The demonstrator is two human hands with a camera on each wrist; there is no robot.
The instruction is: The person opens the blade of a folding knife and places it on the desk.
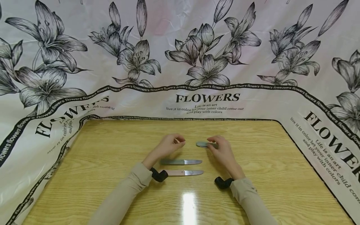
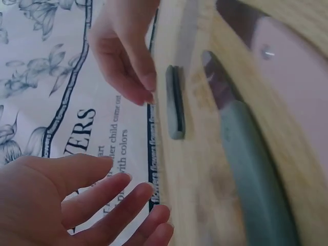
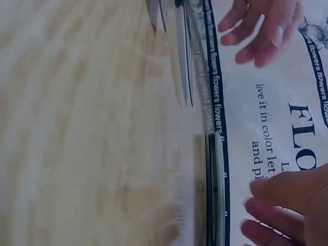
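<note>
A folded green pocket knife lies on the table, its blade tucked into the handle. My right hand is right at its right end, overlapping it in the head view; in the right wrist view the loosely bent fingers show beside the knife, with a gap between. My left hand hovers to the left with nothing in it, its fingers spread and relaxed in the left wrist view. Nearer to me lies an unfolded green knife, blade to the right. Below it is an unfolded pink knife, parallel to it.
The wooden table is bordered at the back and sides by a hanging floral cloth with printed lettering. A black wrist camera overlaps the pink knife's handle end in the head view; another wrist camera is at the right cuff.
</note>
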